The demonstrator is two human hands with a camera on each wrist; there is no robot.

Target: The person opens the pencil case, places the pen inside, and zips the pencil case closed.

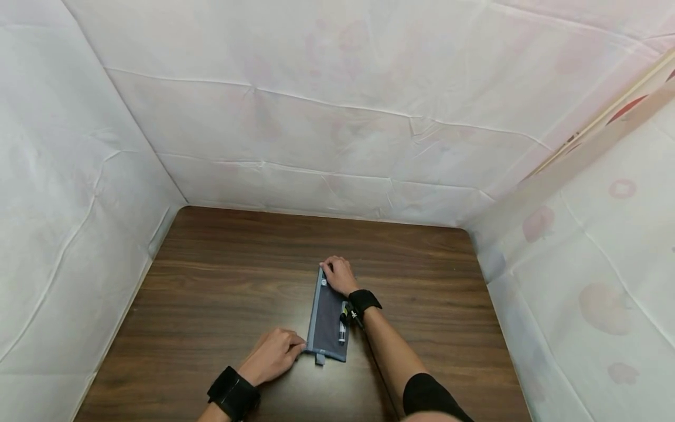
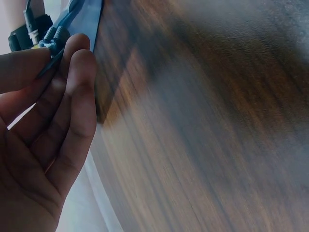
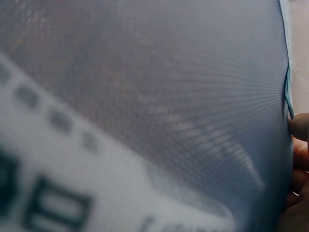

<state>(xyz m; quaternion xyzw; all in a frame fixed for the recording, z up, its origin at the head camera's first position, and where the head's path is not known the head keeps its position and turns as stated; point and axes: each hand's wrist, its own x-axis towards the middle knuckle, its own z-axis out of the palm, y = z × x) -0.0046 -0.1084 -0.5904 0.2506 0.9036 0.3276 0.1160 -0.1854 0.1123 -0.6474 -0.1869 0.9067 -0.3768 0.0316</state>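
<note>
A grey-blue mesh zipper pouch (image 1: 326,319) lies lengthwise on the table, its lighter zipper edge on the left. Through the mesh shows a white tube (image 1: 342,333) with dark print; its exact kind is unclear. My left hand (image 1: 271,354) pinches the pouch's near left corner between thumb and fingertips. In the left wrist view, a thin bluish tip pokes out between those fingers (image 2: 82,72). At the far end, my right hand (image 1: 340,275) grips the pouch's edge. Taut mesh (image 3: 203,72) fills most of the right wrist view, with creases fanning toward the right fingers (image 3: 300,154).
The brown wood-grain table (image 1: 221,264) spreads around the pouch. White sheet walls (image 1: 316,135) enclose its back and both sides. Each wrist wears a black band (image 1: 234,392). A small fabric tab (image 1: 320,359) sticks out at the pouch's near end.
</note>
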